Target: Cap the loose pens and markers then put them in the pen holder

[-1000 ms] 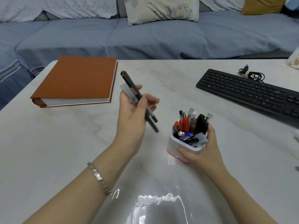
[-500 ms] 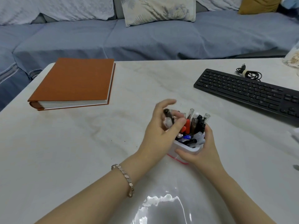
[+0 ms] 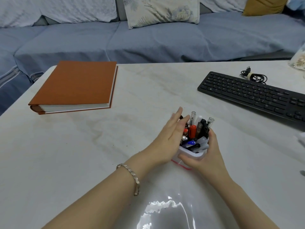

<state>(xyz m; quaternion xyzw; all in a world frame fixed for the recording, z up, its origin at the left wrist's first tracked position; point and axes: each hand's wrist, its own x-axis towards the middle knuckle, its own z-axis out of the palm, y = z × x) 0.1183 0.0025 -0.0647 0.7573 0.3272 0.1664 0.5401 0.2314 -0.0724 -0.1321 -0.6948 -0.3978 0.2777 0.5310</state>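
White pen holder [image 3: 192, 154] with a red base edge sits on the pale table [image 3: 82, 154], near the front centre. It's packed with pens [image 3: 195, 129]: a red-capped marker, a blue-capped one, black ones and a few with clear caps, most upright, a few lying slanted at the front.

Right hand [image 3: 208, 157] wraps the holder from the right and near side, thumb across the front wall, fingers curled round the far right side. Closed grip on the holder.

Left hand [image 3: 171, 138] is pressed flat against the holder's left side, fingers straight and together, pointing away and up, palm facing the pens. Fingertips reach up beside the pen tops; a black pen tip shows just past them. Hand is spread flat, nothing gripped in it. Silver bracelet [image 3: 132, 176] on the left wrist.

Orange hardcover book [image 3: 77, 83] lies closed at the far left of the table, well apart from the holder. Black keyboard [image 3: 254, 95] lies at the far right, with a coiled black cable [image 3: 255, 76] just behind it. Clear bag [image 3: 299, 61] at the right edge, contents unclear. Blue sofa [image 3: 148, 40] with cushions behind the table. Glare patch on the table near the front edge.
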